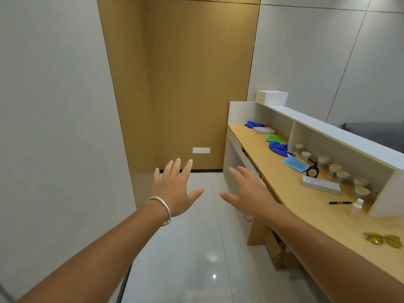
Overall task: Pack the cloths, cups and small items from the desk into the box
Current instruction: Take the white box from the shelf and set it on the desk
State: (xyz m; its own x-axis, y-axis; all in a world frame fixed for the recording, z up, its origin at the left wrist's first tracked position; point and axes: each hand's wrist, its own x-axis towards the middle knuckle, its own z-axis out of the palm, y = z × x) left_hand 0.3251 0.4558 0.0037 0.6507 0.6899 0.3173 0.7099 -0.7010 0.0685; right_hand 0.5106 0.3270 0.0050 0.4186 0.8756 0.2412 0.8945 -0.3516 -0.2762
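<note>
While both my hands, left hand (177, 189) and right hand (249, 193), hang spread and empty, I should first reach right for the nearest cloth (281, 148) on the tabletop (306, 204).

Even, soft indoor light fills the scene, bright but without hard shadows. Two small white glare spots from overhead lamps sit on the glossy pale tiled floor (213, 258), and the space under the long light-wood desk (306, 206) is shaded. Wide-angle distortion bends the wall lines outward at the edges, and detail is slightly soft throughout.
</note>
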